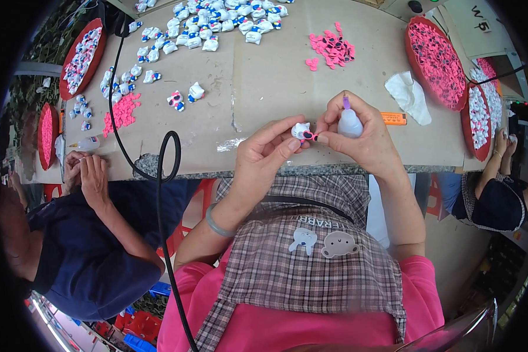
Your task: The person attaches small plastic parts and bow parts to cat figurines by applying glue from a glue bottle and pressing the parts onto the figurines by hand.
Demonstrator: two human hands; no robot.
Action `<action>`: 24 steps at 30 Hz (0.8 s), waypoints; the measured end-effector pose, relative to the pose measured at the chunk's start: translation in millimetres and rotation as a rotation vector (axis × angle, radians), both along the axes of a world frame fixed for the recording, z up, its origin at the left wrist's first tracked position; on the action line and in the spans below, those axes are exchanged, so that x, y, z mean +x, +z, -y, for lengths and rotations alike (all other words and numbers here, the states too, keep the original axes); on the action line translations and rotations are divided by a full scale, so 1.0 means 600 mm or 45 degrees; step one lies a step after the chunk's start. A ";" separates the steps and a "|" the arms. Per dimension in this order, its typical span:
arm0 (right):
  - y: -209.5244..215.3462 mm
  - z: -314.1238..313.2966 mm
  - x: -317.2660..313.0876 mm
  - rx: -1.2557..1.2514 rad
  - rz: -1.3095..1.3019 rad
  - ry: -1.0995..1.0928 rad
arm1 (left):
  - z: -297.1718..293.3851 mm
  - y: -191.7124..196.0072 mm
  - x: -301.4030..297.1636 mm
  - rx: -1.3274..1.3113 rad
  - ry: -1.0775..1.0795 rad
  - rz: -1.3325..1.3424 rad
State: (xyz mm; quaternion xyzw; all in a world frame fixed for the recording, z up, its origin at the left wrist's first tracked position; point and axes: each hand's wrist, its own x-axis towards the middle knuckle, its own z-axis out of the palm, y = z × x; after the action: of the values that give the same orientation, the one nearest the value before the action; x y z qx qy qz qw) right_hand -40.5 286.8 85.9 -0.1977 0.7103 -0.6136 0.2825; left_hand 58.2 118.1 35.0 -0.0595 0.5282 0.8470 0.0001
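Observation:
Between thumb and fingers, my left hand (pixel 265 151) grips a small white cat figurine (pixel 300 128). A pair of tiny pink toy glasses with dark lenses (pixel 309 135) is at the figurine's face, and the thumb and finger of my right hand (pixel 374 139) pinch its right end. That same hand also keeps a soft whitish squeeze bottle (pixel 350 124) with a purple tip in its palm, tip pointing away from me. Whether the glasses are stuck to the figurine cannot be seen. Two finished-looking figurines (pixel 196 91) stand on the table to the left.
White-and-blue figurines (pixel 210 43) crowd the far left; pink glasses (pixel 334 47) lie far right. A white cloth (pixel 407 97) and an orange strip (pixel 393 118) lie right. Red trays (pixel 419 70) hold parts. A black cable (pixel 160 176) hangs at left. Co-workers sit on both sides.

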 end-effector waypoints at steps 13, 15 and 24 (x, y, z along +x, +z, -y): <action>-0.016 -0.007 0.012 0.217 -0.127 -0.052 | -0.008 0.002 -0.003 -0.155 -0.058 -0.066; -0.020 -0.005 0.019 0.227 -0.142 -0.093 | -0.008 0.001 -0.003 -0.320 -0.028 -0.147; -0.014 0.009 0.053 0.290 -0.417 -0.247 | -0.012 0.004 0.000 -0.213 0.000 -0.082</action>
State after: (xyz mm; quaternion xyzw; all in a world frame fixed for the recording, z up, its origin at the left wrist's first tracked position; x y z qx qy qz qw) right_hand -8.4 281.5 77.3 -0.1921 0.8272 -0.5134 0.1234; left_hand 58.3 125.1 37.3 -0.0320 0.5969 0.8014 -0.0216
